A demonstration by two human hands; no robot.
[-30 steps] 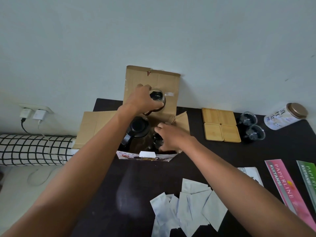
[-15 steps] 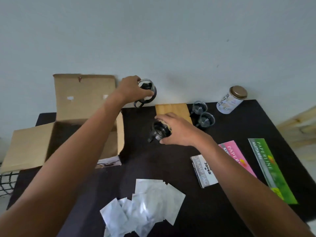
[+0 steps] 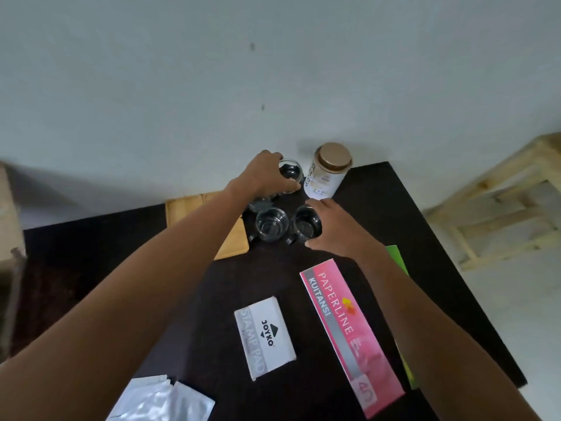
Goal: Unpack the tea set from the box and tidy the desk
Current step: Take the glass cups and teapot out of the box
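Observation:
At the back of the dark desk (image 3: 379, 214) my left hand (image 3: 261, 177) grips a small glass cup (image 3: 290, 173) beside a white jar. My right hand (image 3: 337, 227) holds a second glass cup (image 3: 306, 224) with a black handle, low on the desk. Between my hands stands another glass cup (image 3: 271, 227), and a further one (image 3: 258, 205) is partly hidden under my left wrist. The cardboard box (image 3: 9, 214) shows only as a blurred edge at the far left.
Wooden coasters (image 3: 197, 208) lie left of the cups. A white jar with a brown lid (image 3: 328, 171) stands at the back. A stamp pad box (image 3: 265, 337), a pink receipt book (image 3: 349, 332), a green one (image 3: 394, 256) and silver sachets (image 3: 158, 402) lie nearer. A wooden stool (image 3: 501, 205) stands right.
Both hands carried their cups from the box rightwards, down to the two cups by the jar. The view swung right, and the box slid to the left edge.

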